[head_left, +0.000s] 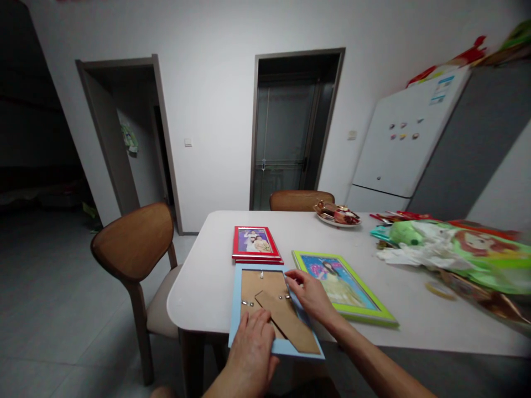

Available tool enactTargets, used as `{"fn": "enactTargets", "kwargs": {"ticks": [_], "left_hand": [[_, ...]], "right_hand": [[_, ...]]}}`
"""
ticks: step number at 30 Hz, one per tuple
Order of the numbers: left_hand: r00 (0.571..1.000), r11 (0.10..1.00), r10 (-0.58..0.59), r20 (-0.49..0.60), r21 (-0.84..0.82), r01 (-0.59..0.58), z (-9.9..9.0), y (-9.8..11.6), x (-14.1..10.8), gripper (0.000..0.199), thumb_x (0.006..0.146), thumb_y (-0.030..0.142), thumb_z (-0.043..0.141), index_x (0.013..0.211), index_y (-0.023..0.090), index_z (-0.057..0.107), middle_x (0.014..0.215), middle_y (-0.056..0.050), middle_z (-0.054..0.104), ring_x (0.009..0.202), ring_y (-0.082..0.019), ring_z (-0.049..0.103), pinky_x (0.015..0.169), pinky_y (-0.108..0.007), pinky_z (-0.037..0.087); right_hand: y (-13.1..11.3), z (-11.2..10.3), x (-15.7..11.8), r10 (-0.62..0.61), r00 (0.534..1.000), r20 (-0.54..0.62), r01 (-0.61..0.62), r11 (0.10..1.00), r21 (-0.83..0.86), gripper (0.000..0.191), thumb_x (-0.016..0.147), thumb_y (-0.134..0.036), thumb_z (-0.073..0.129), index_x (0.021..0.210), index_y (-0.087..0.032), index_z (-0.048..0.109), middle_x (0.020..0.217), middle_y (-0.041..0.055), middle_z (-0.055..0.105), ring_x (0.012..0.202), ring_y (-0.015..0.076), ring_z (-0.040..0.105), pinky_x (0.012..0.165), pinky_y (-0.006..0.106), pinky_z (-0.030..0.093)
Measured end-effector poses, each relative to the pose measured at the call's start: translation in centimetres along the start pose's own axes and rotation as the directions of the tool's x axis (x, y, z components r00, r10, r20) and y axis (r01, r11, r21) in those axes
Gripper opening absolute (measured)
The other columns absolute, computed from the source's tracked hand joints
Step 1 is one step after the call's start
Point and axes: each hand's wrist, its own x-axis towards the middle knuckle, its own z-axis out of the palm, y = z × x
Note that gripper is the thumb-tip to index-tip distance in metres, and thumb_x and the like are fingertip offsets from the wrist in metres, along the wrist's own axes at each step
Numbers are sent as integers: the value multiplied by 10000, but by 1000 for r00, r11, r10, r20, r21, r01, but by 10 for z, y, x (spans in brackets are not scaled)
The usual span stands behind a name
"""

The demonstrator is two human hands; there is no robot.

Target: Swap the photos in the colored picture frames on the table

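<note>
A light blue picture frame (235, 307) lies face down at the table's near edge, its brown backing board (265, 283) and folded stand leg (290, 325) facing up. Small metal clips sit along the board's edges. My left hand (254, 340) grips the frame's lower left part, fingers pressed on the board and thumb low at the near edge. At the upper right side, my right hand (309, 293) has its fingers bent and closed on the frame's edge, near a clip. To the right lies a green picture frame (365, 287) face up; behind is a red picture frame (257, 255) with a photo.
Under the red frame another red edge shows. A plate (342, 223) of dark items stands at the table's back. Green bags and white tissue (427, 249) crowd the right side, with a tape roll (440, 291). Wooden chairs (136, 243) stand left and behind.
</note>
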Motion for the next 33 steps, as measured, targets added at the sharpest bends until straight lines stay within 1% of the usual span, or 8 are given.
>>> {"fn": "enactTargets", "kwargs": {"ticks": [5, 9, 12, 15, 18, 22, 27, 33], "left_hand": [[953, 911, -80, -293, -408, -49, -24, 19, 3, 166, 676, 118, 495, 823, 189, 467, 1226, -95, 443, 1147, -226, 376, 958, -398, 295], [889, 589, -260, -377, -792, -163, -27, 48, 18, 171, 756, 272, 450, 902, 185, 427, 1096, -92, 533, 995, -206, 512, 837, -334, 416], [888, 413, -273, -369, -879, -238, -24, 60, 32, 276, 724, 276, 508, 960, 180, 402, 991, -73, 580, 908, -186, 556, 806, -317, 437], [881, 352, -253, -400, -886, -301, -21, 61, 50, 448, 672, 180, 563, 1063, 199, 345, 1061, -57, 558, 964, -170, 535, 855, -310, 409], [891, 366, -249, -379, -889, -276, -9, 56, 72, 504, 653, 117, 566, 1102, 184, 347, 1117, -66, 540, 1000, -163, 520, 888, -294, 383], [948, 554, -228, -224, -830, -63, 26, 55, 100, 453, 714, 95, 492, 1137, 163, 345, 1047, -67, 596, 922, -146, 570, 809, -250, 429], [956, 736, -264, -131, -668, 112, 57, 56, 116, 411, 698, 98, 513, 1093, 192, 452, 1040, -53, 608, 969, -180, 546, 837, -261, 395], [955, 806, -288, -68, -556, 203, 55, 42, 112, 407, 671, 126, 543, 1074, 168, 504, 1067, -89, 592, 997, -221, 525, 864, -298, 367]], "right_hand": [[-2, -4, -24, 311, 949, -46, -252, 841, 479, 397, 701, -419, 461, 993, -158, 529, 855, 77, 623, 726, 177, 579, 645, 296, 443], [-25, 21, -45, 360, 881, 308, -464, 522, 716, 451, 740, -454, 427, 1114, -202, 432, 840, 66, 632, 680, 171, 604, 568, 295, 465], [-31, 22, -48, 344, 908, 239, -370, 393, 842, 471, 725, -429, 475, 1134, -209, 403, 879, 58, 636, 720, 172, 609, 584, 284, 482], [-14, -12, -35, 426, 904, 36, -254, 468, 846, 513, 701, -336, 520, 1178, -205, 381, 917, 42, 636, 727, 164, 612, 605, 267, 492], [19, -67, -11, 509, 859, -62, -357, 680, 640, 556, 707, -240, 503, 1235, -168, 345, 822, 38, 656, 615, 148, 609, 537, 242, 483], [61, -118, 15, 484, 864, -140, -414, 840, 350, 482, 710, -214, 499, 1177, -118, 429, 784, 57, 662, 621, 143, 608, 543, 223, 477], [85, -123, 16, 392, 898, -198, -409, 911, -52, 312, 787, -249, 425, 1057, -127, 524, 792, 69, 648, 659, 142, 597, 580, 233, 478], [80, -115, 15, 307, 931, -199, -352, 898, -264, 268, 824, -305, 435, 1048, -173, 499, 1072, 65, 514, 889, 149, 523, 760, 341, 448]]}}
